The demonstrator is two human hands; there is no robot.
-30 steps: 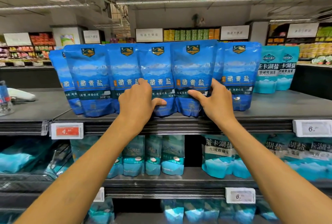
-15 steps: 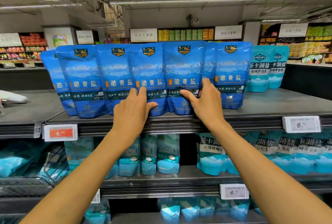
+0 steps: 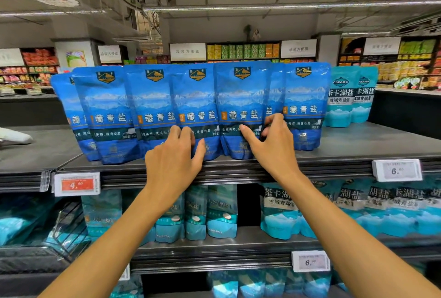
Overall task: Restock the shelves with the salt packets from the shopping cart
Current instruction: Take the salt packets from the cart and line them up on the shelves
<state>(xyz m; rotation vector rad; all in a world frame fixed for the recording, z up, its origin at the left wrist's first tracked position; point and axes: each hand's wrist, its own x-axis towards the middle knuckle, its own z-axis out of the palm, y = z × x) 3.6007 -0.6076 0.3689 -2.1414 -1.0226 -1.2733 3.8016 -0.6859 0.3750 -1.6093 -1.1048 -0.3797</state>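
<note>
While a row of dark blue salt packets [image 3: 241, 109] is already standing on the top shelf [image 3: 358, 145], the left hand [image 3: 175, 161], fingers loosely spread, and the right hand [image 3: 274, 147], pinching one packet's edge, are squaring them up; the cart is lying out of sight.

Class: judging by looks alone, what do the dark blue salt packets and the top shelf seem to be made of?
Dark blue salt packets: probably glossy printed plastic film; they crinkle and catch light. Top shelf: looks like dark grey painted metal, matte, with a ridged front edge.
</note>
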